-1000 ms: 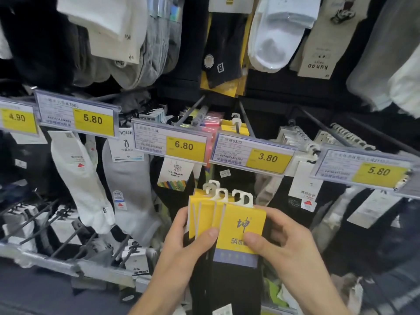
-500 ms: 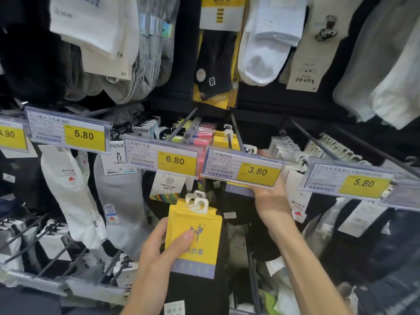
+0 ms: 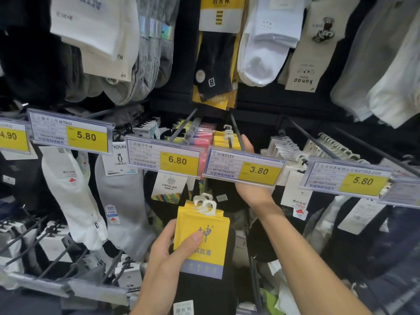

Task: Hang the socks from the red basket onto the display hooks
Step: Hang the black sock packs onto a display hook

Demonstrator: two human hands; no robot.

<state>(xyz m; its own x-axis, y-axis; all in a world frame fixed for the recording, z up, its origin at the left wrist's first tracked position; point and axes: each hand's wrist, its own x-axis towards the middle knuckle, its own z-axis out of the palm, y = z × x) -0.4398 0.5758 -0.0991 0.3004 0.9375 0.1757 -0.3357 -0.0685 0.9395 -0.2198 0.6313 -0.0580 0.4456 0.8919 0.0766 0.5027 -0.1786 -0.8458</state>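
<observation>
Left hand [image 3: 169,253] grips yellow-carded black socks [image 3: 202,237] yet unhung; right hand [image 3: 250,189], grip hidden, reaches behind the 3.80 price tag [image 3: 243,167] at the display hook [image 3: 236,133]

Left grip [image 3: 169,248], right grip [image 3: 251,189]: bare forearms (no sleeves, rings, watch).
</observation>
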